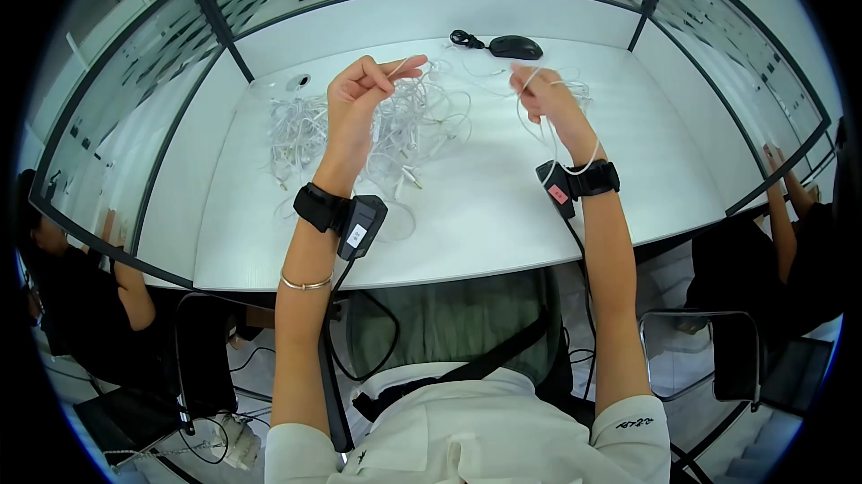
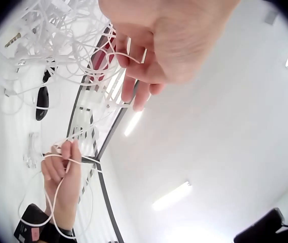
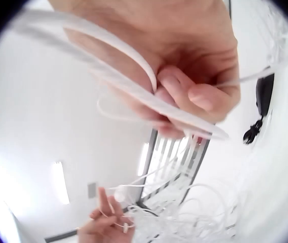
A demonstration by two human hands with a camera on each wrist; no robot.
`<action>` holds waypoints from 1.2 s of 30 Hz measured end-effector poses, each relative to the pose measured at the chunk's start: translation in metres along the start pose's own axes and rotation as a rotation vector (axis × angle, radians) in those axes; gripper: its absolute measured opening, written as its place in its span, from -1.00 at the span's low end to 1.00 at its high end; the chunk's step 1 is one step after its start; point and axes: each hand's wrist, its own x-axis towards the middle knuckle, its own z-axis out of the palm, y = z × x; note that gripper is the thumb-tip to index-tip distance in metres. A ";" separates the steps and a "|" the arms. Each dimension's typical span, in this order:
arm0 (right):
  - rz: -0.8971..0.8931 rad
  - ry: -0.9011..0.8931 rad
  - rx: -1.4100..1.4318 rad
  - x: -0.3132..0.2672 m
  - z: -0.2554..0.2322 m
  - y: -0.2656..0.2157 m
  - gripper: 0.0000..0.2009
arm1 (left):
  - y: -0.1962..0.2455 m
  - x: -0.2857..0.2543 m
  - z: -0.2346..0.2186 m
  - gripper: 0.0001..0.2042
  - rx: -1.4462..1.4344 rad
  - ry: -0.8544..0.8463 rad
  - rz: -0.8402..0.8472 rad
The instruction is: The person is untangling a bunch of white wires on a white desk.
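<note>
A tangled heap of thin white earphone-like cables [image 1: 301, 129] covers the left half of the white table. Above its right side, my left hand [image 1: 355, 107] pinches a white cable [image 2: 128, 56] near the fingertips. My right hand [image 1: 552, 102], raised over the right half of the table, grips a white cable [image 3: 128, 90] in curled fingers. Loops of it pass over the back of that hand and hang down at the wrist. In the left wrist view, a thin strand stretches between the heap side and the right hand [image 2: 63, 167]. The cable ends in both hands are hidden.
A black computer mouse [image 1: 515, 47] with its cord bundled lies at the back of the table. Low partitions with dark frames [image 1: 211, 13] enclose the back and sides. Black wrist cameras [image 1: 361, 227] trail dark cords. People sit at both sides beyond the partitions.
</note>
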 end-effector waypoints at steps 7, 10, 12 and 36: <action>0.136 -0.250 -0.573 -0.004 0.012 -0.004 -0.57 | -0.002 0.000 -0.004 -0.82 0.023 -0.004 -0.018; 0.147 -0.092 -0.538 -0.003 0.011 0.001 -0.54 | -0.003 0.001 -0.006 -0.83 -0.096 -0.030 -0.063; -0.016 -0.075 -0.648 0.001 0.008 0.018 -0.52 | -0.002 0.001 -0.007 -0.84 -0.140 -0.016 -0.074; -0.169 0.161 0.064 -0.011 0.011 -0.022 -0.56 | -0.003 -0.007 0.000 -0.77 0.374 0.032 -0.137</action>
